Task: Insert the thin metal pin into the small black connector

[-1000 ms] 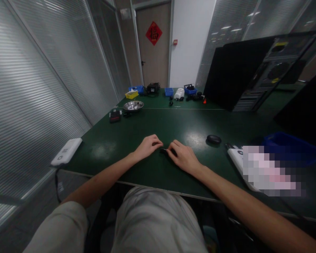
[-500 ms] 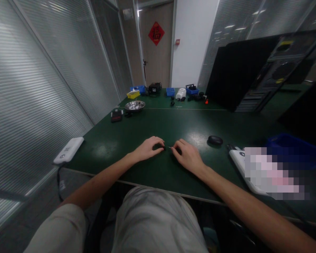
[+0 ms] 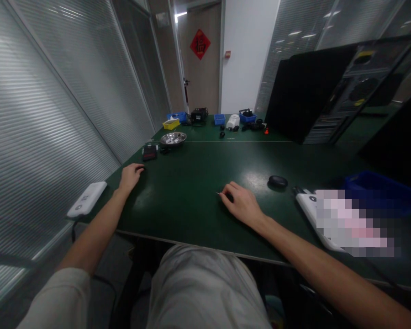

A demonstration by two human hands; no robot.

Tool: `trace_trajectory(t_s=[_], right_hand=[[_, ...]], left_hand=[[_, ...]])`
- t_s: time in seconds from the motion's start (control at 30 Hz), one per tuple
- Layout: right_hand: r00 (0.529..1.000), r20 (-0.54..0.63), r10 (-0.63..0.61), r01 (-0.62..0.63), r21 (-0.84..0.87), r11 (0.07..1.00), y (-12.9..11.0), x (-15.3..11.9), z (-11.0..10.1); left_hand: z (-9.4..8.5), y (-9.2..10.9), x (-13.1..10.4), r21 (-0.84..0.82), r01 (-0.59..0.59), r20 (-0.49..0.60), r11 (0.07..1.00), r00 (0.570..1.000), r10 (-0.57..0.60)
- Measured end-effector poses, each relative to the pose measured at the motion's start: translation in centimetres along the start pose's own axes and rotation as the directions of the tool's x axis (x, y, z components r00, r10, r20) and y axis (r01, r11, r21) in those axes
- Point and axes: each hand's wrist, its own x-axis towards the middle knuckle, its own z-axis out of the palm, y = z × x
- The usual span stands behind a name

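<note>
My left hand (image 3: 130, 177) is over the left side of the green table, its thumb and fingers curled together round a small black part (image 3: 141, 168), mostly hidden and too small to name. Just beyond that hand lies a black and dark red box (image 3: 150, 153). Near the table's middle, my right hand (image 3: 242, 203) pinches a thin, pale, needle-like piece (image 3: 218, 193), whose tip sticks out to the left of the fingertips. A black rounded mouse-like object (image 3: 278, 182) lies to the right of this hand, apart from it.
A metal dish (image 3: 173, 139) with small items stands far left. Blue bins (image 3: 219, 119), a yellow tray (image 3: 171, 124) and a white bottle-like object (image 3: 233, 122) line the back. White devices lie at the left (image 3: 86, 199) and right (image 3: 317, 224). A computer case (image 3: 308, 91) stands back right.
My left hand has moved away from my right hand, left and forward, with the small black part at its fingers. My right hand has stayed nearly in place, still pinching the thin piece.
</note>
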Motion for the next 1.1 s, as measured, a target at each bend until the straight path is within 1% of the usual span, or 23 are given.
trace_trajectory(t_s=[0.03,0.07,0.1,0.17,0.27,0.33,0.53,0.6,0.8,0.97,1.1], right_hand=[[1.0,0.006,0.003,-0.003,0.002,1.0,0.0,0.0,0.0],[1.0,0.01,0.007,-0.007,0.001,1.0,-0.1,0.0,0.0],[1.0,0.013,0.009,-0.009,0.001,1.0,-0.1,0.0,0.0],[1.0,0.014,0.01,-0.01,-0.002,1.0,0.0,0.1,0.0],[1.0,0.013,0.007,-0.007,-0.004,1.0,0.0,0.1,0.0],[1.0,0.017,0.007,-0.007,-0.005,1.0,0.1,0.1,0.1],[1.0,0.015,-0.005,0.005,-0.006,1.0,0.2,0.1,0.2],[1.0,0.01,-0.005,0.005,-0.001,1.0,0.2,0.1,0.1],[1.0,0.016,-0.002,0.002,0.0,1.0,0.0,0.1,-0.1],[1.0,0.01,-0.004,0.005,-0.005,1.0,0.1,0.1,0.1],[1.0,0.013,0.001,-0.001,-0.005,1.0,0.0,0.1,0.0]], left_hand=[[-0.4,-1.7,0.1,0.034,0.054,-0.027,0.998,0.998,-0.053],[-0.7,-3.0,0.2,0.055,0.097,-0.043,0.994,0.995,-0.094],[-0.9,-3.8,0.1,0.066,0.128,-0.051,0.99,0.991,-0.124],[-1.1,-4.6,0.1,0.07,0.165,-0.048,0.984,0.986,-0.161],[-1.1,-4.5,0.1,0.072,0.185,-0.034,0.98,0.983,-0.183],[-0.9,-4.5,0.2,0.084,0.177,-0.038,0.981,0.984,-0.174],[-0.6,-5.2,0.3,0.141,0.083,-0.068,0.986,0.995,-0.074],[-0.6,-5.1,0.2,0.144,0.07,-0.076,0.987,0.995,-0.06],[-0.9,-3.9,-0.2,0.205,0.082,-0.07,0.975,0.995,-0.069],[-1.5,-2.6,-0.3,0.323,0.042,0.012,0.945,0.999,-0.048],[-1.7,-1.9,-0.4,0.379,0.061,0.034,0.923,0.996,-0.08]])
